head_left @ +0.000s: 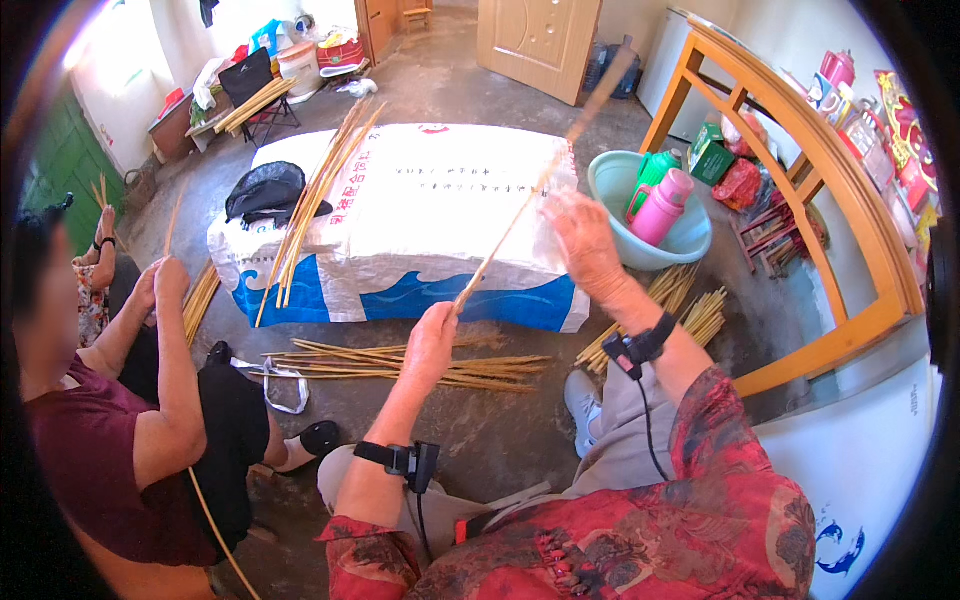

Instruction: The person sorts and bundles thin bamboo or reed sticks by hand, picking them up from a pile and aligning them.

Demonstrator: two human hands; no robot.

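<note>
My left hand (430, 340) is closed round the lower end of a long, thin dried stalk (495, 250). The stalk slants up and to the right, over a white sack, and its far end is smeared by motion. My right hand (588, 245) is raised beside the middle of the stalk, its fingertips close to it. Those fingers are blurred, so whether they grip it does not show. Under my hands, a bundle of stalks with brushy ends (420, 365) lies on the floor. More long stalks (318, 205) rest across the sack (440, 220), next to a black plastic bag (265, 192).
At left, a seated co-worker (110, 440) holds another stalk in both hands; a further person sits behind. Right of the sack stands a light blue basin (650, 250) with pink and green flasks. Cut stalk bundles (690, 315) lie below it. A wooden frame (850, 250) rises at right.
</note>
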